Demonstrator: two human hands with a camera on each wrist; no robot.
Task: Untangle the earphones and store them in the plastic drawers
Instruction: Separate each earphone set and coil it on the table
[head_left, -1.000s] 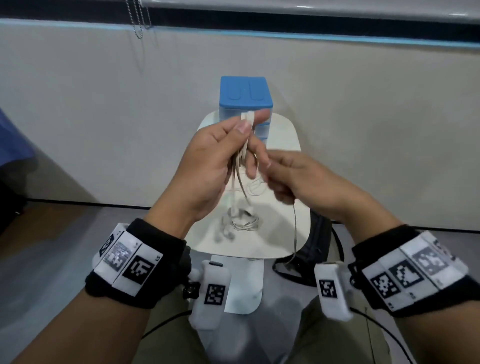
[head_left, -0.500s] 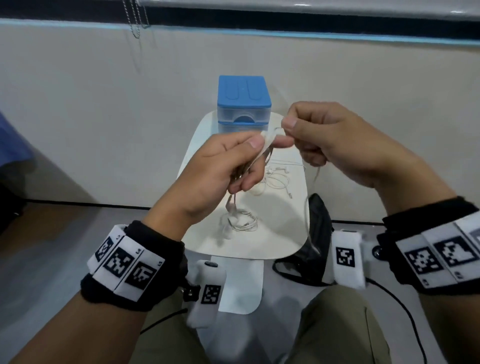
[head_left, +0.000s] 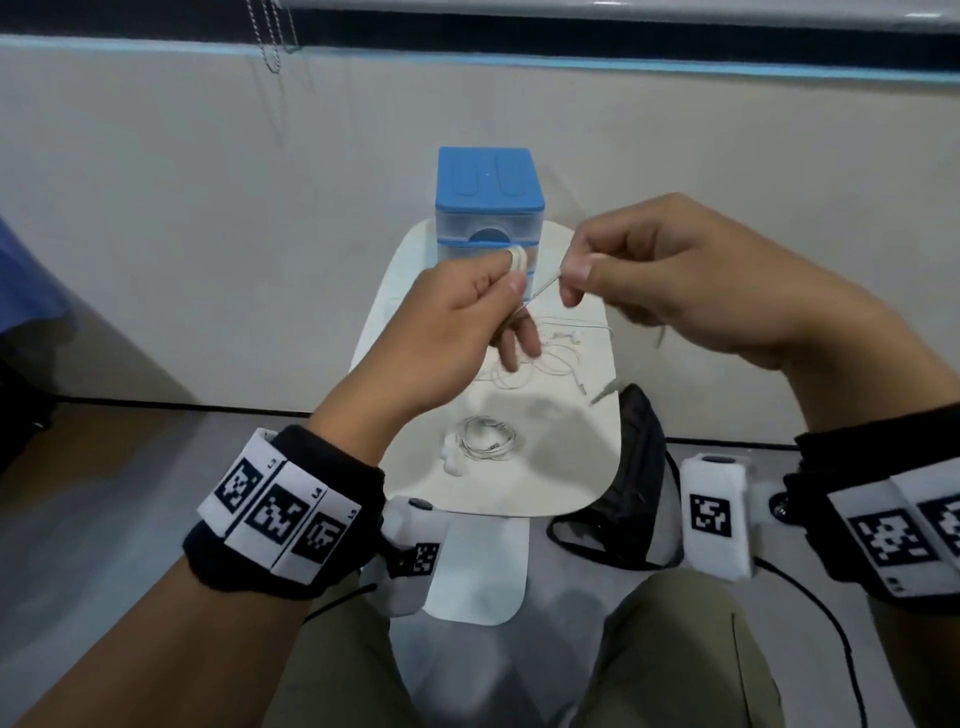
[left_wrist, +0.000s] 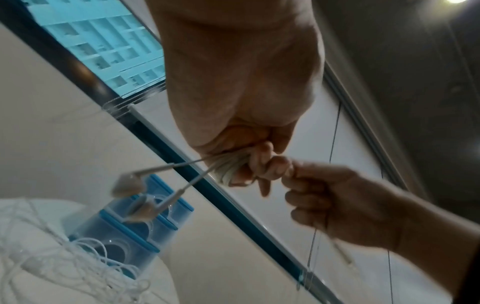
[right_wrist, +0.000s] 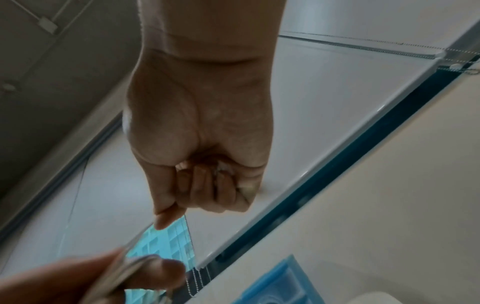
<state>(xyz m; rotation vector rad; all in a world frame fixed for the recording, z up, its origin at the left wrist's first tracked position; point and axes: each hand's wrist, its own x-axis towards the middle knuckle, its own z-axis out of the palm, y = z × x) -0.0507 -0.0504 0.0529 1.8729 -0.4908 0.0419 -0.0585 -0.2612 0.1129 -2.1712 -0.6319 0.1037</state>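
My left hand holds a wound bundle of white earphone cable above the small white table. In the left wrist view two earbuds dangle from that bundle. My right hand pinches the same cable just right of the left fingers; a short taut stretch joins the hands. The cable's tail hangs below the right hand and ends in a plug. The blue-topped plastic drawers stand at the table's far end, behind the hands, all shut.
A loose tangle of white earphones lies mid-table, and a coiled pair lies nearer me. A black bag sits on the floor beside the table's right edge. A wall stands right behind the drawers.
My right hand rose from beside the left fingers to up and right of them, drawing the cable along. The hanging tail has grown shorter. The left hand has barely moved.
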